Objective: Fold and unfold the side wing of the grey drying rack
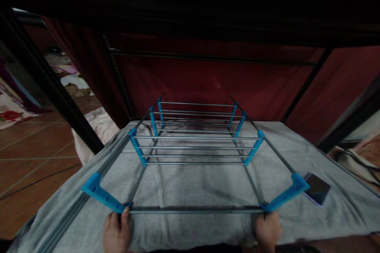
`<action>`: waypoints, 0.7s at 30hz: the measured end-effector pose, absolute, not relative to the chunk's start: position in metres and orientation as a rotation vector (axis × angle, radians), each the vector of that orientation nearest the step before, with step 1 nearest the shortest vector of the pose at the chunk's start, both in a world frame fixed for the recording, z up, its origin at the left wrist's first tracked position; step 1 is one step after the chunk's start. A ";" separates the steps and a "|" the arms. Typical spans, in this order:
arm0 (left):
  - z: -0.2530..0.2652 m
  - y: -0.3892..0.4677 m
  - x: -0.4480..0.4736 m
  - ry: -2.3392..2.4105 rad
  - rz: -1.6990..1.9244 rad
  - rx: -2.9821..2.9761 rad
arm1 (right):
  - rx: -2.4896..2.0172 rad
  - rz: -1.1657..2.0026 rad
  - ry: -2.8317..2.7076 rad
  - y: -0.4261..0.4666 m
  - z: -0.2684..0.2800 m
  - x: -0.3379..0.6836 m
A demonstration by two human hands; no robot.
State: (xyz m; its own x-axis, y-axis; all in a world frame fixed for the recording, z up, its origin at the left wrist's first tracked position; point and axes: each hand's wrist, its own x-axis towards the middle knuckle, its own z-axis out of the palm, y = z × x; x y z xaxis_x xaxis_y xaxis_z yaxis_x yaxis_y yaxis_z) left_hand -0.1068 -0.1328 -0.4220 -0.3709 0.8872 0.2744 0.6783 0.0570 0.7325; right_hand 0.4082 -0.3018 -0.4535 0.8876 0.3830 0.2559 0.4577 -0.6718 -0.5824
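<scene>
A shoe rack (196, 138) of thin grey metal tubes and blue plastic brackets lies on its side along the grey cloth, stretching away from me. At its near left corner, my left hand (116, 231) is closed on the frame, just below a blue bracket (103, 195). My right hand (268, 229) grips the near right corner beside the matching blue bracket (286, 193); its fingers are partly hidden. A bare near crossbar (192, 210) spans between the two hands. Several loose grey tubes (67, 221) rest along the left side, partly under the left bracket.
The rack lies on a bed-like surface covered with a grey cloth (190, 185). A phone or tablet (317, 188) lies to the right. Dark posts (56, 83) and dark red curtains (208, 79) enclose the surface. Tiled floor with a cable (41, 180) shows at left.
</scene>
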 end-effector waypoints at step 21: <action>-0.399 -0.128 -0.110 2.061 1.038 1.634 | -1.951 0.130 -0.551 -0.315 -0.447 0.416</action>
